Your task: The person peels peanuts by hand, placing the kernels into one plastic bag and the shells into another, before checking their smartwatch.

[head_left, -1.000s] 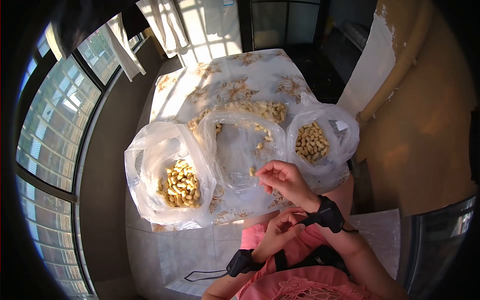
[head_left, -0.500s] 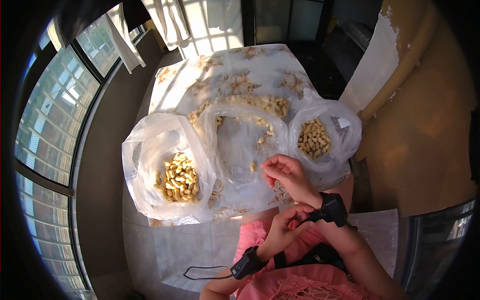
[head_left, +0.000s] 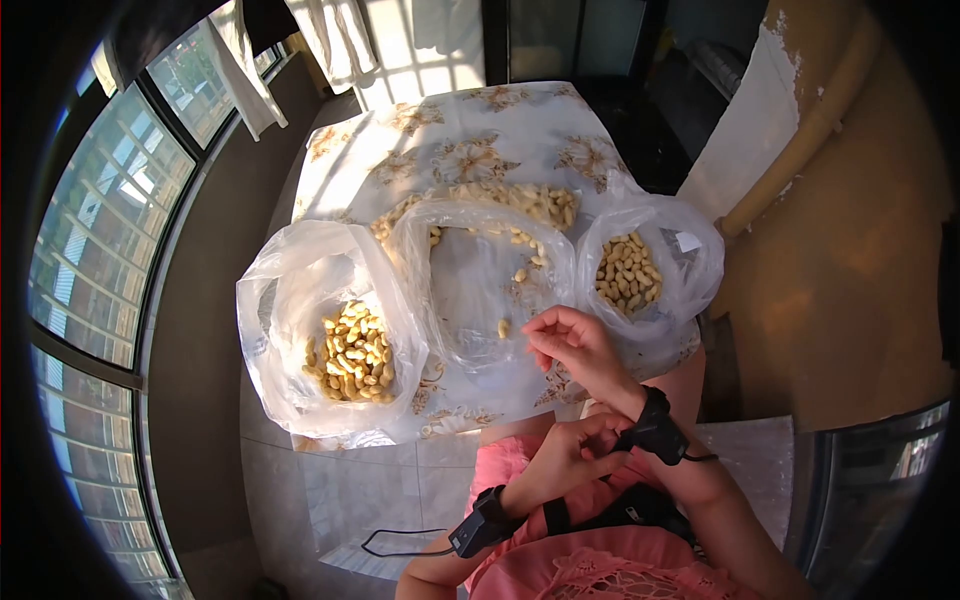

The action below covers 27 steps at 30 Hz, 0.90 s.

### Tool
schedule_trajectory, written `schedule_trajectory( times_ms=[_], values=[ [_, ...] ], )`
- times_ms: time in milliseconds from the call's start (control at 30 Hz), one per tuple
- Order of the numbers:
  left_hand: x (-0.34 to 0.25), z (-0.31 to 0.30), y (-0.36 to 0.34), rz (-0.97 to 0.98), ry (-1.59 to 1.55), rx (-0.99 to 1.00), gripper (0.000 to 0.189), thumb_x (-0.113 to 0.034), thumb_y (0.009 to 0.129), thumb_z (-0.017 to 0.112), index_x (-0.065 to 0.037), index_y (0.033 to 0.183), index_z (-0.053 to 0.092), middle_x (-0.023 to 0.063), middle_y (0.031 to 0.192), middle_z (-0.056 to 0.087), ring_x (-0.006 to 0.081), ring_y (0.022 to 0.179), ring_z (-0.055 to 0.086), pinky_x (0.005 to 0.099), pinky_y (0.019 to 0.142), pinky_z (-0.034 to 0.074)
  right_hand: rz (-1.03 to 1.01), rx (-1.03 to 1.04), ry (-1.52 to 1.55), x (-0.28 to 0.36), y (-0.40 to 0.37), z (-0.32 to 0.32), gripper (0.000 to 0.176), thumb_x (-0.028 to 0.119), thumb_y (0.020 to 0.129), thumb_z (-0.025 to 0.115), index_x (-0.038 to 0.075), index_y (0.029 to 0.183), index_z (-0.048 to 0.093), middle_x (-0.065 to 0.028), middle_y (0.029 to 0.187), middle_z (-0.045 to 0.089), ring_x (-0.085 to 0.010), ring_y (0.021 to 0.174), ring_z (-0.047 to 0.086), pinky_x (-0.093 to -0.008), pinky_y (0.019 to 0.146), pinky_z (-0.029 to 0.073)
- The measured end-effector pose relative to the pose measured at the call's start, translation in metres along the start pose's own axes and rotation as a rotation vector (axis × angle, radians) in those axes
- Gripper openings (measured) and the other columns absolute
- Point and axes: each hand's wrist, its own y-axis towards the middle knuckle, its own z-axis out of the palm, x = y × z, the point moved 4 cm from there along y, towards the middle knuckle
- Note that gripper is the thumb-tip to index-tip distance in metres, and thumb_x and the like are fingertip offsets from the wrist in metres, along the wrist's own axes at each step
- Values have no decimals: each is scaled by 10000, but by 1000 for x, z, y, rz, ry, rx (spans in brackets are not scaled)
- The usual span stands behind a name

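My right hand (head_left: 577,345) hovers at the near right edge of the middle plastic bag (head_left: 470,355), fingers loosely bent and apart, with nothing visible in them. A single peanut (head_left: 503,329) lies in that bag just left of its fingertips. My left hand (head_left: 572,455) is at my right wrist, its fingers closed on the black wristband (head_left: 653,428) there; the fingertips are partly hidden. To the left, a clear bag (head_left: 265,340) holds a heap of peanuts (head_left: 352,355). On the right, another clear bag (head_left: 690,275) holds more peanuts (head_left: 628,275).
More peanuts (head_left: 545,207) lie along the far part of the middle bag. All the bags rest on a table with a flowered cloth (head_left: 470,160). Another black band (head_left: 485,522) with a cable loop is on my left wrist. A barred window (head_left: 110,200) is at left.
The black wristband on my right wrist has turned, and its cable now shows on the right side. My left hand has shifted slightly with it; my right hand stays nearly still.
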Motion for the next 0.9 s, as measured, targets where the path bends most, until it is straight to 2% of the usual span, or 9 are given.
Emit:
schedule_trajectory(
  times_ms=[267, 433, 567, 633, 667, 733, 900],
  values=[
    [-7, -2, 4, 16, 153, 63, 302, -108, 845, 782, -22, 1109, 661, -39, 735, 590, 22, 647, 499, 206, 569, 397, 25, 20, 27, 6, -3, 4, 157, 126, 993, 636, 1, 1088, 646, -10, 867, 641, -77, 722, 591, -225, 667, 491],
    [-7, -6, 4, 104, 227, 49, 270, -125, 823, 763, -25, 1055, 669, -15, 697, 590, 56, 624, 514, 238, 568, 421, 74, 25, 43, 4, -5, 5, 157, 131, 994, 635, 6, 1088, 649, -9, 859, 641, -78, 724, 594, -223, 675, 489],
    [-11, -9, 2, 91, 277, 70, 294, -137, 813, 770, -21, 1063, 667, 18, 774, 631, 73, 690, 555, 253, 608, 445, 114, 27, 105, 4, -7, 5, 168, 149, 1000, 627, 13, 1095, 648, -10, 856, 643, -83, 738, 598, -228, 694, 491],
    [-11, -8, 1, 112, 284, 40, 288, -121, 842, 771, -8, 1083, 662, 34, 893, 662, 87, 808, 593, 255, 687, 475, 131, 34, 153, 0, -5, 1, 173, 156, 1001, 626, 17, 1100, 647, -15, 867, 645, -85, 744, 598, -230, 699, 491],
    [-9, -6, 2, 112, 284, 40, 288, -121, 842, 771, -8, 1083, 662, 34, 893, 662, 87, 808, 593, 255, 687, 475, 149, 42, 200, -2, -5, 0, 179, 164, 1002, 625, 20, 1105, 646, -19, 878, 647, -86, 750, 599, -232, 704, 491],
    [-9, -3, 4, 223, 62, -38, 250, -61, 846, 768, -10, 1058, 646, 31, 909, 671, 90, 722, 574, 243, 640, 457, 151, 34, 201, -1, -5, -2, 180, 167, 1002, 625, 23, 1108, 646, -23, 891, 647, -88, 754, 598, -234, 706, 490],
    [12, 0, 6, 165, -9, -194, 248, -69, 845, 792, -18, 1055, 672, 0, 892, 687, 61, 725, 565, 221, 638, 442, 152, 34, 232, -3, -4, -4, 179, 163, 997, 628, 28, 1114, 647, -36, 924, 647, -97, 761, 596, -237, 709, 488]
  ],
)
